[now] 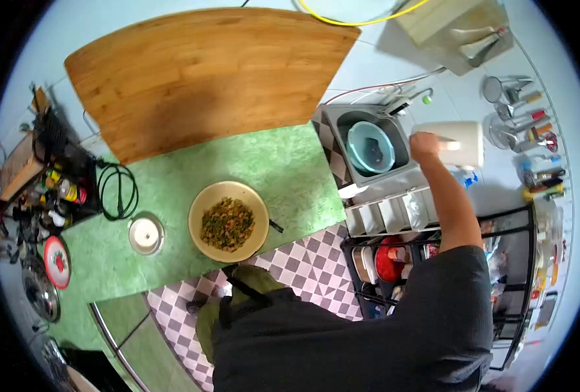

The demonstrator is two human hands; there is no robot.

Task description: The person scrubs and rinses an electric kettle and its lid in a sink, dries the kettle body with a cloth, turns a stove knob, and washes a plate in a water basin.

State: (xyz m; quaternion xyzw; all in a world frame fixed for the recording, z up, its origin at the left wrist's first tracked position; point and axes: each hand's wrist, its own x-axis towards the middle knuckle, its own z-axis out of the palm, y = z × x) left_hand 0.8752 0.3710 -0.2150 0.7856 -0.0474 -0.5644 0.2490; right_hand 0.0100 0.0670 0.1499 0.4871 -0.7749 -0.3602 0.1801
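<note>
My right hand (425, 146) is stretched out past the sink and closed at one side of a cream-coloured, jug-like container (471, 145). Its fingers are wrapped there, and a handle-like part shows beside them. Close by, a light blue basin (352, 145) sits in the grey metal sink (337, 119). My left hand is out of view. In front of my body, a large cream bowl (197, 204) stands on the green counter (290, 157). It holds a chopped green and brown mixture (228, 224).
A large wooden board (218, 72) leans at the counter's back. A small white lidded pot (146, 235) and coiled black cable (118, 189) are left of the bowl. A black handle (276, 226) sticks out beside it. Utensils (525, 124) hang right; a black rack (528, 274) stands below.
</note>
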